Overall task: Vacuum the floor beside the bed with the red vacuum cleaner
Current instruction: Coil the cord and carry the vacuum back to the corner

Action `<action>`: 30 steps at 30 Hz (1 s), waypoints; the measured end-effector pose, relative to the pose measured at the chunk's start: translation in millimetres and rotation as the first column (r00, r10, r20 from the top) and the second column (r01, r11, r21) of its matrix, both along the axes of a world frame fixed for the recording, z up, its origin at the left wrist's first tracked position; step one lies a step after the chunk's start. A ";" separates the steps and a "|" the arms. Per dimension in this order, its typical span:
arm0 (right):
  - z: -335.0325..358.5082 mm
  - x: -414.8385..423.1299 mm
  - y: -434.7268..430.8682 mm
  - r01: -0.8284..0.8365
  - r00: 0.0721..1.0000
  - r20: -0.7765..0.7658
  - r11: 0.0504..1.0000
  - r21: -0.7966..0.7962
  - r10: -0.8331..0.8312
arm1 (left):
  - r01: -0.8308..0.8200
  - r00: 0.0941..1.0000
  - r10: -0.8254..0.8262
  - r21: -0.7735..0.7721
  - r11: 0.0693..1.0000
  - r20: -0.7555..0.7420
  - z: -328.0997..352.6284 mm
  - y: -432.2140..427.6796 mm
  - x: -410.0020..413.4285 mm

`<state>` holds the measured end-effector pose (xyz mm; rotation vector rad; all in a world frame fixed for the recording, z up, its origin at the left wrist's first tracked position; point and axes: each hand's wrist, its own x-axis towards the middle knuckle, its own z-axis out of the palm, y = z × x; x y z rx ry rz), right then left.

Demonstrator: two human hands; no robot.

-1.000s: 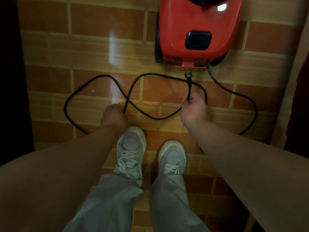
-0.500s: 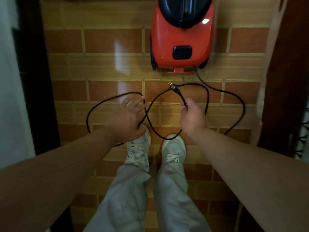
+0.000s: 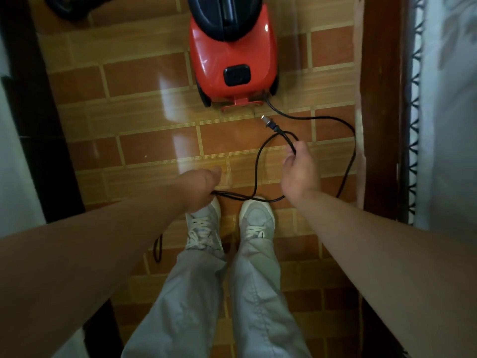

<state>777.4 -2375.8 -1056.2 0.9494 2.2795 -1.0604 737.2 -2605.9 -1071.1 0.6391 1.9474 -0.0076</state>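
Item 1: red vacuum cleaner (image 3: 227, 60), glossy plastic canister with black top and black rear button; stands on the floor with its rear toward the person, not yet in use; judged parked so its lead can be drawn out before plugging in

Item 2: black power cord (image 3: 285, 138), thin and flexible; leaves the rear right corner of the red vacuum cleaner, swings wide to the right, returns toward the person's feet and runs between the two hands; a short loop hangs below the left forearm, well behind the cleaner

Item 3: black two-pin plug (image 3: 268, 123) with metal prongs; free end of the cord, held in the air just behind the cleaner's rear right corner

Item 4: right hand (image 3: 300, 174); behind the cleaner, fingers and thumb closed round the cord a little below the plug, judged so the plug stays ready for a socket

Item 5: left hand (image 3: 204, 186); behind the cleaner, left of the right hand, fist closed with the cord coming out of it, judged to take up slack and keep it off the white lace-up shoes (image 3: 204, 223)

Item 6: brown and tan tiled floor (image 3: 144, 81); dark wooden rail (image 3: 379, 125) and pale patterned fabric (image 3: 449, 99) right of the cleaner, probably the bed

Change from half a second ago: left hand, then spread with straight fingers over a wide loop, now grips the cord; that loop is gathered in; plug has shifted from behind the cleaner's rear centre to its rear right
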 end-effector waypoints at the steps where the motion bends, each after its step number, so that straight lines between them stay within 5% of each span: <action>1: 1.0 4.1 1.2 0.021 1.000 0.013 1.000 -0.004 -0.021 | -0.043 0.999 0.043 0.020 0.999 -0.013 2.0 0.1 -0.2; 11: 10.5 13.7 2.1 -0.049 0.997 0.058 0.996 -0.080 0.054 | 0.227 0.972 -0.189 0.349 0.909 -0.140 29.3 25.6 -17.1; 18: 18.2 -7.1 2.5 -0.363 0.927 0.125 0.930 0.057 0.354 | 0.277 0.956 -0.172 0.549 0.788 -0.236 51.2 40.3 -36.0; 25: 38.0 -7.4 -3.8 -0.472 0.881 -0.079 0.876 -0.099 0.466 | 0.210 0.960 -0.027 0.657 0.724 -0.277 56.4 34.2 -45.3; 30: 42.7 1.2 -6.1 -0.585 0.799 -0.092 0.803 0.110 0.594 | -0.029 0.949 0.223 0.645 0.763 -0.222 54.9 29.6 -49.3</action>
